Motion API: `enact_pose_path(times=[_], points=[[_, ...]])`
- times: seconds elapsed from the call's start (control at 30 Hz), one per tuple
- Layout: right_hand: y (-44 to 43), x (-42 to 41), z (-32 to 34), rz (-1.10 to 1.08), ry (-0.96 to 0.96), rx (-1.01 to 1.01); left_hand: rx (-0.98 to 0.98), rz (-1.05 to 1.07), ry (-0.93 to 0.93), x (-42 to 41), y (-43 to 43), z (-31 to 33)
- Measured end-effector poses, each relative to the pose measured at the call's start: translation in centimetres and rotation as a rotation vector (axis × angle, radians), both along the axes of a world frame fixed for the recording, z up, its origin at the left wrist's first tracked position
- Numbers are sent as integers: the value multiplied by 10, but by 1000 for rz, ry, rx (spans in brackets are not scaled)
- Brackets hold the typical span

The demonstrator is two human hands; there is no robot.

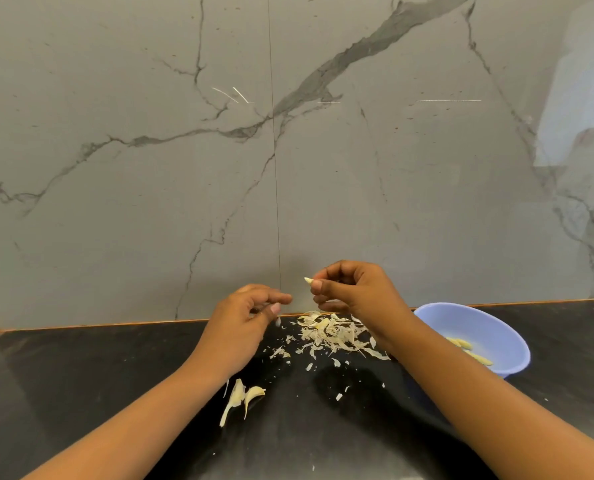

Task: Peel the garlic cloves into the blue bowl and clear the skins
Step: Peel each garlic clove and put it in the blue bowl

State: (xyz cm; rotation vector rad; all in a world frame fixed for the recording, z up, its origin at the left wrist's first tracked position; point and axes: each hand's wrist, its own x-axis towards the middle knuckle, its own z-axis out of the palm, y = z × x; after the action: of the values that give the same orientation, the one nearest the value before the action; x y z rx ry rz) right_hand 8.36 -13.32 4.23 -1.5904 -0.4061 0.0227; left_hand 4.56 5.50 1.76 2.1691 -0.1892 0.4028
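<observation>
Right hand (352,289): fingers curled, thumb and forefinger pinching a pale, tapered garlic clove (308,280), its pointed tip projecting toward the left hand (247,318). Left fingers curled, thumb and forefinger tips close together; a small whitish flake (278,321) sits just under the thumb tip, and whether it is gripped cannot be told. Below the right fingers, papery, curled skins (333,334) lie heaped on the glossy black worktop (81,393). Beside the right wrist stands the round, smooth blue bowl (479,320), holding yellowish peeled cloves (461,344). Two unpeeled cloves (245,396) lie beneath the left wrist.
</observation>
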Motion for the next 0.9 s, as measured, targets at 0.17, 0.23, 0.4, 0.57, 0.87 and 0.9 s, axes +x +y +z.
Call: enact_pose_path(times=[0.17, 0.23, 0.4, 0.57, 0.87, 0.9], points=[[-2, 0, 3, 105, 191, 84, 53, 89, -67, -1, 4, 4], [-1, -1, 3, 135, 241, 108, 16, 105, -57, -3, 7, 7], [0, -3, 5, 224, 332, 175, -20, 3, -135, -4, 6, 7], [1, -5, 2, 281, 373, 141, -101, 70, -273, -9, 5, 14], [2, -4, 1, 268, 365, 106, 88, 22, -172, -8, 5, 10], [1, -4, 1, 265, 365, 101, 68, 29, -157, -8, 5, 10]])
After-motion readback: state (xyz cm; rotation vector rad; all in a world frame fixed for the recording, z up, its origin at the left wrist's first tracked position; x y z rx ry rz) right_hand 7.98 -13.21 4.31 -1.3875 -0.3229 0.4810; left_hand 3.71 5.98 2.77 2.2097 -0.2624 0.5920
